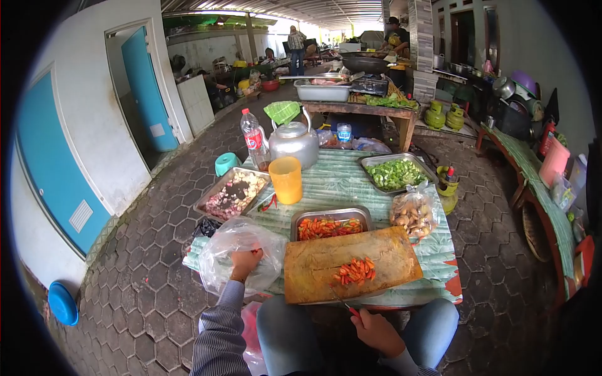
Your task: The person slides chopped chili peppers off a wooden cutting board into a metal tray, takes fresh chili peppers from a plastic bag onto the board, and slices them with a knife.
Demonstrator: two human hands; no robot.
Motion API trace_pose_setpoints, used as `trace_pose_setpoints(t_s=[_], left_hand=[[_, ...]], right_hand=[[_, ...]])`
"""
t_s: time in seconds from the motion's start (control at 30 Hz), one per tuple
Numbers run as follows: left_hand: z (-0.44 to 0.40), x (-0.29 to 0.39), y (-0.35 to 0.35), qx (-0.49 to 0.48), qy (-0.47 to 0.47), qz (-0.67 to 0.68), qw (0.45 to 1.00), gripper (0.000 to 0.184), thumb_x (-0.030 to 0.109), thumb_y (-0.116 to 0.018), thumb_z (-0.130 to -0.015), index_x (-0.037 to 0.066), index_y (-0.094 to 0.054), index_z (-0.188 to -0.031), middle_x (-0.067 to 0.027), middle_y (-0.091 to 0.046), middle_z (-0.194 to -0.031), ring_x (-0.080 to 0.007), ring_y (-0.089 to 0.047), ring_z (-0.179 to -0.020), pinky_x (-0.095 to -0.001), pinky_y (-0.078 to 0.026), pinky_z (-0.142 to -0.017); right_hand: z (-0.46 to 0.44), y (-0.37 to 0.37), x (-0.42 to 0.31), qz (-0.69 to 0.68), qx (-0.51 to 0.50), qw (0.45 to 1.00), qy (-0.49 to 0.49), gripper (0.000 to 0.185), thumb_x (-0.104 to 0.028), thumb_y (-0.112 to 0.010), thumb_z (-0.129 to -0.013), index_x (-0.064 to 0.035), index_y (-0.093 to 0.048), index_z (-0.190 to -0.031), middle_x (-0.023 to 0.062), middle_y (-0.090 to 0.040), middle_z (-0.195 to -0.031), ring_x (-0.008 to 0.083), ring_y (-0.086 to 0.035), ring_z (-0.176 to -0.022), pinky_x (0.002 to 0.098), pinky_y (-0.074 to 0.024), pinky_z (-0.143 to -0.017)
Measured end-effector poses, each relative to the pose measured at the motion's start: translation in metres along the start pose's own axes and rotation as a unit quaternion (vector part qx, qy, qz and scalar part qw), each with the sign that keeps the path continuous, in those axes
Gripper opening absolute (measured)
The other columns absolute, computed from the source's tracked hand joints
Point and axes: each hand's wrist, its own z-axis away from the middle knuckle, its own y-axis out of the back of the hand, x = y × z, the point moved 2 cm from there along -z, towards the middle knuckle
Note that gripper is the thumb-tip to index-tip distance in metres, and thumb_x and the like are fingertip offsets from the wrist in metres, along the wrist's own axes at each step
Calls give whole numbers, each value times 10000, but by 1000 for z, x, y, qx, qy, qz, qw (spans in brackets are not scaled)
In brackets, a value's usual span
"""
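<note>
My left hand [244, 263] is at the mouth of a clear plastic bag [216, 254], its fingers closed round a small red chili [256, 250]. In my right hand [380, 333] is a knife [352, 310] with a red handle, its thin blade reaching over the near edge of a wooden chopping board [313, 263]. A small heap of cut red-orange chilies [355, 271] lies on the board. Just behind it, a metal tray [333, 210] holds more cut chilies.
Around the board are a tray of chopped onion and garlic [235, 193], an orange plastic cup [286, 180], a kettle [293, 147], a bottle [253, 138], a tray of chopped greens [394, 173] and a bag of brownish pieces [414, 213]. Other people stand far back.
</note>
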Motion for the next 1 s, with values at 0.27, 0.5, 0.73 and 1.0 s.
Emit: trace_pose_setpoints(t_s=[0.27,0.5,0.73,1.0], left_hand=[[-5,-9,-9,10,-20,-52,998,361,393,-598,-793,87,-642,-980,-129,-670,-889,-353,-641,-794,-464,-503,-692],[-17,-14,-21,50,-89,-40,994,344,368,-589,-818,90,-645,-1014,-143,-652,-1008,-342,-621,-935,-447,-491,-800],[-18,-5,-23,-45,14,-123,991,278,325,-626,-801,108,-651,-974,-120,-658,-946,-315,-629,-894,-444,-492,-742],[-18,3,-15,-46,-34,-157,986,217,304,-598,-816,132,-679,-919,-97,-679,-937,-286,-661,-833,-412,-515,-667]], right_hand=[[3,-2,0,9,7,1000,11,341,-379,-470,-943,-44,-495,-888,251,-603,-652,461,-603,-649,555,-475,-585],[3,-5,2,8,11,1000,16,343,-380,-473,-942,-44,-495,-876,249,-598,-636,459,-600,-629,556,-473,-572],[6,-4,1,10,3,1000,9,350,-384,-468,-943,-41,-498,-885,253,-595,-627,464,-597,-621,560,-472,-569],[7,-3,2,26,-3,1000,6,355,-389,-456,-948,-42,-502,-890,250,-605,-650,464,-602,-638,556,-480,-589]])
